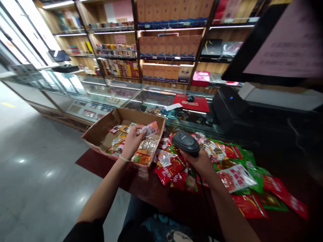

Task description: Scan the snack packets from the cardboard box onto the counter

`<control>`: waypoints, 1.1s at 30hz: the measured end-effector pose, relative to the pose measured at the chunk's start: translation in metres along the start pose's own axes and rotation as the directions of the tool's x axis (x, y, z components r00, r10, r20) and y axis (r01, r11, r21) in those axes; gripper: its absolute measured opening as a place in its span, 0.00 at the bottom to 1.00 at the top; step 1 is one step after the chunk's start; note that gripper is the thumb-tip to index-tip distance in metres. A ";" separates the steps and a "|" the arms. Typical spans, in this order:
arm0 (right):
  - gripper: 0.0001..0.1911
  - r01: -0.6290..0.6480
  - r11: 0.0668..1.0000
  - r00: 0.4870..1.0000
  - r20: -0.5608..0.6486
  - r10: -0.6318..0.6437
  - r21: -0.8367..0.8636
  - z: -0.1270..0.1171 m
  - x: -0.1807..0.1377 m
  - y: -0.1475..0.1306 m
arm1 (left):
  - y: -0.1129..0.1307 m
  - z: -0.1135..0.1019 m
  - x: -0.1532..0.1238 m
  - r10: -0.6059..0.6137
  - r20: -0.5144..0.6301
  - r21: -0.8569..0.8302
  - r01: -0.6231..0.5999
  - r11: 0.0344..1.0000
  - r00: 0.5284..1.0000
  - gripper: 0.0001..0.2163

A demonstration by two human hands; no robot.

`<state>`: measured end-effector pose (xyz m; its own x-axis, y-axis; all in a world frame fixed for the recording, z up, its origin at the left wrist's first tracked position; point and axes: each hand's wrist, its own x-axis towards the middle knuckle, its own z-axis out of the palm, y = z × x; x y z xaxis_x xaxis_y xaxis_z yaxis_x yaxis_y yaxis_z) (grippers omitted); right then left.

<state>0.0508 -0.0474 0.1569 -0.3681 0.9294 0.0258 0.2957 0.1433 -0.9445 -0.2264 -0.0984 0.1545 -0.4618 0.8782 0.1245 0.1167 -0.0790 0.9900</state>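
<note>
My left hand [133, 141] is closed on a small pink and white snack packet [150, 128], held over an open cardboard box [99, 131] that contains several small packets. My right hand [200, 162] grips a black handheld barcode scanner [186, 143], its head turned toward the packet. The scanner's cable runs down under my right wrist. Below and to the right of the scanner, a heap of red, green and white snack packets [234, 176] lies spread on the dark red counter [161, 198].
A black screen [275, 40] with a pink window hangs at the upper right above a black printer [228, 104]. A red mouse pad with a mouse [191, 98] lies on the glass display case [101, 94]. Shelves of boxed goods line the back wall. Grey floor stretches left.
</note>
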 end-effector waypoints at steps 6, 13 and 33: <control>0.23 -0.195 0.974 0.960 -0.179 0.214 0.115 -0.062 -0.028 0.028 | 0.021 0.066 -0.043 0.281 0.326 0.609 -0.428 0.668 0.903 0.05; 0.22 -0.252 0.934 0.927 -0.215 0.308 0.252 -0.095 -0.063 0.058 | -0.046 0.154 -0.065 0.271 0.625 0.619 -0.676 0.400 0.732 0.12; 0.22 -0.226 0.914 0.907 -0.269 0.324 0.337 -0.098 -0.074 0.062 | -0.071 0.187 -0.081 0.261 0.876 0.328 -0.897 0.295 0.406 0.25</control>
<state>0.1825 -0.0743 0.1287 -0.0010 0.9810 -0.1942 0.0559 -0.1938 -0.9794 -0.0324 -0.0755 0.0620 0.6128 0.7494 0.2508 0.7375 -0.6563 0.1589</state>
